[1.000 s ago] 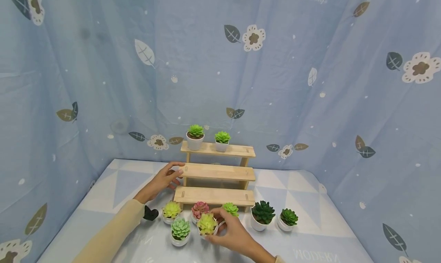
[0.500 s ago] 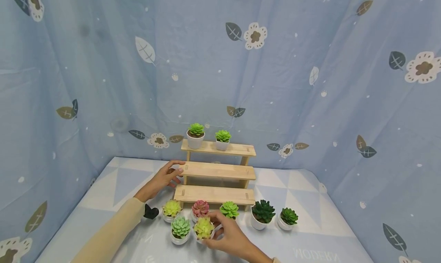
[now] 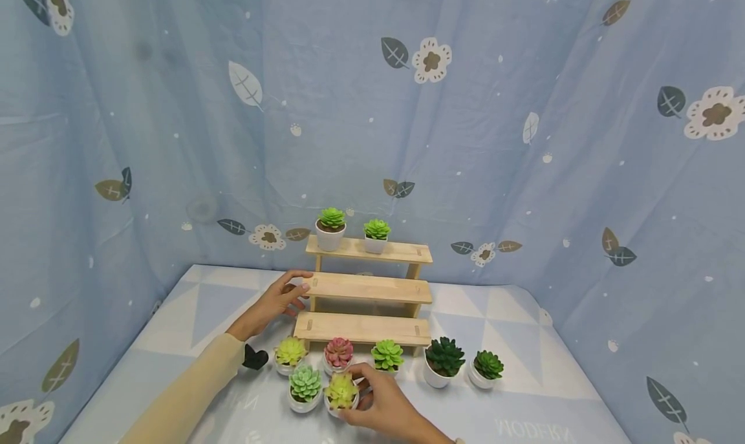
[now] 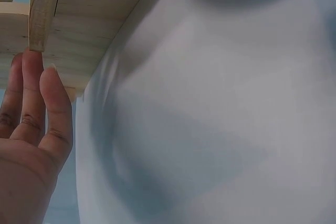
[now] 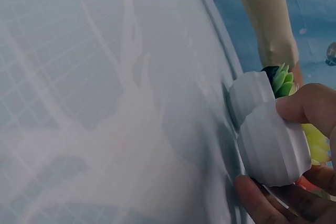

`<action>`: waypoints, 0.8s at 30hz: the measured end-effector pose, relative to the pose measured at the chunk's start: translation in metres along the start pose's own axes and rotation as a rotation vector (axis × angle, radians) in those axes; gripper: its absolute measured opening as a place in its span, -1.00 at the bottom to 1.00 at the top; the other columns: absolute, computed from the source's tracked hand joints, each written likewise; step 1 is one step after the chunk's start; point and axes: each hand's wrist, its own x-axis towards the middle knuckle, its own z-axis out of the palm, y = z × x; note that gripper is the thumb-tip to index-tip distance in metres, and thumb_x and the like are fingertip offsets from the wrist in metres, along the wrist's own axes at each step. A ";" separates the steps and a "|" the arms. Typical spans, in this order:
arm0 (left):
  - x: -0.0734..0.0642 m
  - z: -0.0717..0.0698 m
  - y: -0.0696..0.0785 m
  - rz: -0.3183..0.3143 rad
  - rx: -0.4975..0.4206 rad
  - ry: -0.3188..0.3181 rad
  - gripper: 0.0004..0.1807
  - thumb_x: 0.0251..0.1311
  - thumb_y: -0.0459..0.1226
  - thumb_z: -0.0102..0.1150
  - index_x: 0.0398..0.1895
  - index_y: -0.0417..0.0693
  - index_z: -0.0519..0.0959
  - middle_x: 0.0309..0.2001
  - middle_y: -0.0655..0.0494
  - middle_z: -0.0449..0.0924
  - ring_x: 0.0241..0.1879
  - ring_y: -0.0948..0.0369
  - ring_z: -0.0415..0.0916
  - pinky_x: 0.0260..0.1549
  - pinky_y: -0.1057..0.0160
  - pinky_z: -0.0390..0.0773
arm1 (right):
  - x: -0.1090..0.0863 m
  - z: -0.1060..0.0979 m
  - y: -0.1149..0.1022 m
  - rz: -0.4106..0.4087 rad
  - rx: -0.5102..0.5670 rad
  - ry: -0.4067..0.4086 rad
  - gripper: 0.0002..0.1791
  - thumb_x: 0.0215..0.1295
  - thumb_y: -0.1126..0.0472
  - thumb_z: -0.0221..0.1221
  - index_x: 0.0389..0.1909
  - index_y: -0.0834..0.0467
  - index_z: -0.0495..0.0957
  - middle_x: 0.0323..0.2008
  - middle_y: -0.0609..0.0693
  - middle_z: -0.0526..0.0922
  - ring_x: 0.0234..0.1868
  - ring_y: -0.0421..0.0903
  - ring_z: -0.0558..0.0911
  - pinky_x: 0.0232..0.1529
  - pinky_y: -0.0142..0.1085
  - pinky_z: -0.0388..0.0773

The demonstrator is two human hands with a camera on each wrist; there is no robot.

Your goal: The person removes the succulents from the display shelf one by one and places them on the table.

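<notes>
My right hand (image 3: 384,402) grips a small potted succulent with yellow-green leaves (image 3: 341,390), thumb and fingers around its white ribbed pot (image 5: 273,145). In the right wrist view the pot is tilted and overlaps another white pot (image 5: 251,95). My left hand (image 3: 278,302) touches the left end of the middle tier of a wooden three-step stand (image 3: 367,287). The left wrist view shows its fingers (image 4: 55,95) mostly straight, tips at the wood's edge; the thumb is hidden there. Beside the held plant sit a pale green succulent (image 3: 305,386) and a pink one (image 3: 339,353).
Two bright green succulents (image 3: 330,227) stand on the top tier. Along the stand's front are another yellow-green succulent (image 3: 290,353) and a green one (image 3: 387,355). Two dark green ones (image 3: 444,360) stand to the right. A black object (image 3: 255,359) lies by the left sleeve.
My right hand has moved slightly left and toward me with the yellow-green succulent, bringing it beside the pale green one. The left hand stays at the stand's middle tier.
</notes>
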 end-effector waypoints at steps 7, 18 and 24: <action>0.000 0.002 0.003 0.002 -0.002 0.001 -0.45 0.45 0.17 0.12 0.43 0.37 0.36 0.14 -0.14 0.51 -0.09 -0.08 0.62 -0.14 -0.07 0.63 | 0.000 0.001 0.003 0.024 -0.008 0.029 -0.39 0.21 0.07 0.49 0.26 -0.01 0.49 0.11 -0.12 0.59 -0.23 -0.29 0.66 -0.31 -0.36 0.65; 0.000 0.002 0.001 0.001 -0.007 0.003 -0.45 0.45 0.17 0.12 0.43 0.37 0.36 0.17 -0.14 0.50 -0.10 -0.06 0.62 -0.14 -0.04 0.63 | -0.002 0.003 0.009 0.028 -0.076 0.066 -0.39 0.19 -0.04 0.50 0.24 -0.09 0.50 -0.07 -0.21 0.62 -0.45 -0.25 0.62 -0.46 -0.34 0.55; -0.001 0.001 0.002 -0.007 -0.006 0.019 -0.47 0.46 0.15 0.13 0.42 0.39 0.38 0.13 -0.15 0.53 -0.10 -0.07 0.62 -0.16 -0.04 0.64 | -0.003 0.003 0.010 0.067 -0.093 0.087 -0.37 0.16 -0.08 0.51 0.23 -0.09 0.52 -0.09 -0.23 0.61 -0.53 -0.21 0.60 -0.53 -0.32 0.53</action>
